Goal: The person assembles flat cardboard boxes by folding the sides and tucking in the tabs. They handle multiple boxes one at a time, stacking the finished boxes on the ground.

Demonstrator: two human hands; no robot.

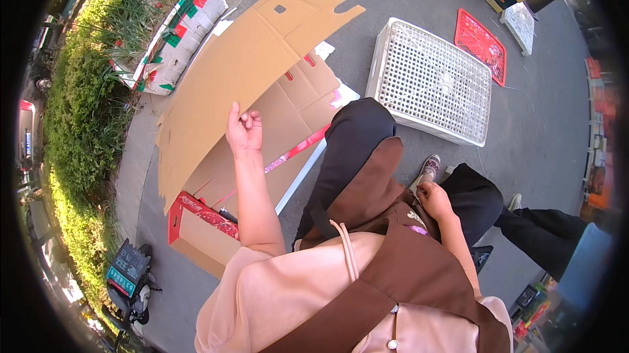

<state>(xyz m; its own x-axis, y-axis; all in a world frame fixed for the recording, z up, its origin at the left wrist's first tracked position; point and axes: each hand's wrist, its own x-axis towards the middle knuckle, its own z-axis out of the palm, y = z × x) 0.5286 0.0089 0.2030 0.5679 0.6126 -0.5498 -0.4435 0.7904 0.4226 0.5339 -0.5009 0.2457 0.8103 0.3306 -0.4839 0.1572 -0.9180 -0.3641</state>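
My left hand point(244, 131) has its fingers closed on the lower edge of a large brown cardboard sheet point(252, 48), which stands tilted and curved up to the left. Below it lies more flattened cardboard point(295, 100) with small red-edged slots. Nearer to me, a red-and-brown carton piece point(204, 218) rests by my left forearm. My right hand point(434, 199) is curled between my bent knees, close to a patterned shoe point(429, 167). Its fingertips are hidden, so whatever it may hold does not show. A brown apron covers my lap.
An upturned white perforated crate point(432, 81) sits ahead on the pavement, beside a red plastic tray point(481, 45). A taped white foam planter point(177, 35) and hedge point(88, 104) border the left. Another person's dark-trousered legs point(547, 238) are at right; a scooter point(131, 281) stands lower left.
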